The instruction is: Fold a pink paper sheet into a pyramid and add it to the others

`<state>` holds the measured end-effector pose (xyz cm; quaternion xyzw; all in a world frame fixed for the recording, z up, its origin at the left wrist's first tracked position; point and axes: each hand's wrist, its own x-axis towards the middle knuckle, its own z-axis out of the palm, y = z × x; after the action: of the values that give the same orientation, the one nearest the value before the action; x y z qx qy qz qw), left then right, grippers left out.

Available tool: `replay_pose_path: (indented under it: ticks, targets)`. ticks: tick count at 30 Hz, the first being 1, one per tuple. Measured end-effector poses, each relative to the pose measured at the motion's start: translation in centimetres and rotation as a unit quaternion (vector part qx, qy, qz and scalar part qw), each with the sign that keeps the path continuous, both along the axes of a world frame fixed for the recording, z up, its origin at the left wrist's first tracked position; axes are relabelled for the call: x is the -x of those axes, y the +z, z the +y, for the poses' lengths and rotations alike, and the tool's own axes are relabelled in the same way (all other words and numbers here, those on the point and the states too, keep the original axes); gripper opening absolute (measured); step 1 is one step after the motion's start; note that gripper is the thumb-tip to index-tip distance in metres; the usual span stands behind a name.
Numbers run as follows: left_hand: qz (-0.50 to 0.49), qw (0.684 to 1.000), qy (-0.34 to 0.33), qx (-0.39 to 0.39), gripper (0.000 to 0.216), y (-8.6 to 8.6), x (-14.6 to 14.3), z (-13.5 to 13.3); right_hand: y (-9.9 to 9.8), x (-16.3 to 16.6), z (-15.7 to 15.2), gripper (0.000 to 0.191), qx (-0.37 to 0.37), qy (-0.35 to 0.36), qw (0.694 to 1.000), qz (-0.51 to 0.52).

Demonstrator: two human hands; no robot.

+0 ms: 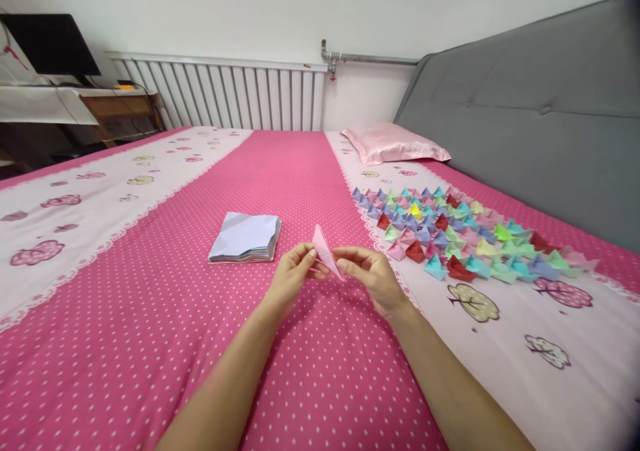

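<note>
Both hands hold one folded pink paper piece (pixel 324 249) just above the pink dotted bed sheet (pixel 150 331). My left hand (pixel 293 274) pinches its left side and my right hand (pixel 370 274) pinches its right side, fingers closed on the paper. A stack of square paper sheets (pixel 246 238), pale lilac on top, lies on the sheet just left of and beyond my left hand. To the right, several rows of small folded paper boats (pixel 450 234) in many colours sit on the pale strip of the sheet.
A pink satin pillow (pixel 395 143) lies at the head of the bed by a grey padded headboard (pixel 540 104). A white radiator (pixel 225 98) runs along the far wall. A desk with a dark monitor (pixel 50 44) stands at the far left.
</note>
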<state>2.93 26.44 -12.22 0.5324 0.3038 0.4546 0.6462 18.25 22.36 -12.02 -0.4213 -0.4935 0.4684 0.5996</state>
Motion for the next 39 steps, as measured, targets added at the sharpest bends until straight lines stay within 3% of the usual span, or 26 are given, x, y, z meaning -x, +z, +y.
replay_pose_path:
  ticks: [20, 30, 34, 39]
  targets:
    - [0.019, 0.999, 0.032, -0.024, 0.024, 0.04, -0.06, 0.11, -0.07, 0.17, -0.04, 0.02, -0.009, 0.011, 1.0, 0.009]
    - [0.051, 0.997, 0.025, -0.043, 0.027, -0.13, -0.05, 0.28, -0.25, -0.23, 0.07, 0.026, 0.076, 0.067, 0.993, 0.055]
    - [0.063, 0.996, 0.019, -0.054, 0.026, -0.27, -0.07, 0.29, -0.41, 0.0, 0.24, 0.025, 0.022, 0.02, 0.999, 0.032]
    - [0.107, 0.989, 0.02, -0.101, 0.023, -0.36, -0.26, 0.18, -0.75, 0.26, 0.53, 0.027, -0.044, -0.012, 0.997, -0.068]
